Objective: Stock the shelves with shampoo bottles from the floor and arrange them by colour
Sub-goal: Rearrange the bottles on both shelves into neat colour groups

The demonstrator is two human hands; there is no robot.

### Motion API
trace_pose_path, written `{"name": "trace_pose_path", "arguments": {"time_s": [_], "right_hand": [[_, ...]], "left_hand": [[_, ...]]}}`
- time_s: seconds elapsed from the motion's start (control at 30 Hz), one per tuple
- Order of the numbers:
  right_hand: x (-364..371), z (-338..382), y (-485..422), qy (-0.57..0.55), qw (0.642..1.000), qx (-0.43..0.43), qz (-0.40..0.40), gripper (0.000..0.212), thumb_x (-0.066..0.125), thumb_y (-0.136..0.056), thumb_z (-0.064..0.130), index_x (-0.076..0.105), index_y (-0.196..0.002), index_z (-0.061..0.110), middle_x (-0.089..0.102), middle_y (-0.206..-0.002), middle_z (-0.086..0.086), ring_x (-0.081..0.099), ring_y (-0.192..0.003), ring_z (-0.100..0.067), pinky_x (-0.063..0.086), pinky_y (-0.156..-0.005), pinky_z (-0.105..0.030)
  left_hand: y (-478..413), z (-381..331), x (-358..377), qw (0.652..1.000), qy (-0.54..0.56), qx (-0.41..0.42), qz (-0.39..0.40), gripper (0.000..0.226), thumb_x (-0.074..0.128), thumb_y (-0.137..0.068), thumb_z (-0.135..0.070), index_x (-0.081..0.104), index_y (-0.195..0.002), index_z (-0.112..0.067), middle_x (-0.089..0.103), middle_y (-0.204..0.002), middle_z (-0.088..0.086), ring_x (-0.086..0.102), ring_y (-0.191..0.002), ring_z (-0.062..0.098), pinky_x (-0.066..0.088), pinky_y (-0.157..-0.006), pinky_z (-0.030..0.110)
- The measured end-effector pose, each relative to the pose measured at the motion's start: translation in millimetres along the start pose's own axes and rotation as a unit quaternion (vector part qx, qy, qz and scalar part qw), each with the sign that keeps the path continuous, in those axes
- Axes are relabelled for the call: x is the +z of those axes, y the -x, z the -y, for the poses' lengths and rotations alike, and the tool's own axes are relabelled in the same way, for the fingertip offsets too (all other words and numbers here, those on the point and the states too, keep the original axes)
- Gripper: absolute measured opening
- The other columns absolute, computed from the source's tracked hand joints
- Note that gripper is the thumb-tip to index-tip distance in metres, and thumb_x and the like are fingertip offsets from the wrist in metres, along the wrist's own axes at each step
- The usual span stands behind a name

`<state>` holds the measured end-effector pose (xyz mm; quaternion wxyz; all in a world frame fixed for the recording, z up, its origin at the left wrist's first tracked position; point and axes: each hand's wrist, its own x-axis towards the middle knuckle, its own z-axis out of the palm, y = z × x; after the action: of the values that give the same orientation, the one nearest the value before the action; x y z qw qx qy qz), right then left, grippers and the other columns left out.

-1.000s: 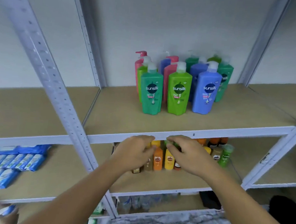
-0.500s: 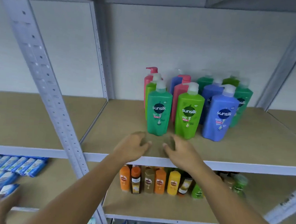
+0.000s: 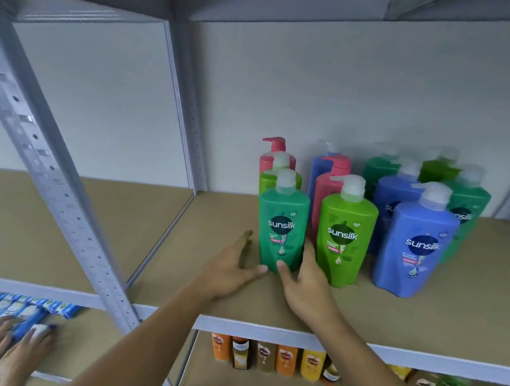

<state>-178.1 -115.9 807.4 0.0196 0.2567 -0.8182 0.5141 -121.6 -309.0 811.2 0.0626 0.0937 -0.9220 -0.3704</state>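
Shelf (image 3: 214, 211) front row: your left hand (image 3: 228, 271), right hand (image 3: 305, 282) released, fingers straight, flanking dark-green bottle (image 3: 282, 221) base.

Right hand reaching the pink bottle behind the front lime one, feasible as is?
Probably not directly: the right hand is at the front row, and the front lime bottle stands squarely before the pink bottle. Only its pump top looks free from above.

"sunsilk" stands in white on the dark round label of the green bottle (image 3: 282, 224) between the left hand (image 3: 231, 272) and right hand (image 3: 305, 282). It also stands on the lime bottle (image 3: 345, 237) just right of the right hand and on the blue bottle (image 3: 417, 247) farther right. The smaller print under each is too blurred to read.
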Motion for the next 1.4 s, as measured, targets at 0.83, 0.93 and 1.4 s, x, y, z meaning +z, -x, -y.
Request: {"name": "trace_pose_path", "arguments": {"time_s": [0.83,0.93,1.4], "right_hand": [[-29,-2,57,0.011,0.996,0.043,-0.071,0.063,0.070,-0.092,0.018,0.035,-0.144,0.029,0.058,-0.129,0.022,0.051,-0.114,0.018,0.037,-0.090,0.000],[-47,-7,69,0.014,0.995,0.055,-0.087,0.064,0.070,-0.092,0.012,0.036,-0.142,0.030,0.056,-0.125,0.029,0.051,-0.113,0.021,0.037,-0.090,0.001],[-84,-28,99,0.209,0.958,0.046,-0.190,0.043,0.073,-0.089,0.034,0.059,-0.126,0.017,0.065,-0.109,0.002,0.059,-0.101,-0.018,0.050,-0.085,-0.034]], "left_hand": [[3,-10,23,0.987,0.093,0.105,0.081,0.048,0.078,-0.080,-0.052,0.063,-0.123,-0.038,0.071,-0.116,-0.020,0.063,-0.108,-0.009,0.051,-0.102,0.032],[5,-28,37,0.984,0.094,0.111,0.104,0.044,0.078,-0.081,-0.052,0.064,-0.121,-0.039,0.071,-0.116,-0.021,0.062,-0.108,-0.010,0.049,-0.098,0.026],[9,-73,70,0.979,-0.051,0.179,0.079,0.059,0.055,-0.088,-0.070,0.064,-0.130,-0.030,0.068,-0.129,-0.011,0.062,-0.117,0.012,0.052,-0.096,0.036]]}}
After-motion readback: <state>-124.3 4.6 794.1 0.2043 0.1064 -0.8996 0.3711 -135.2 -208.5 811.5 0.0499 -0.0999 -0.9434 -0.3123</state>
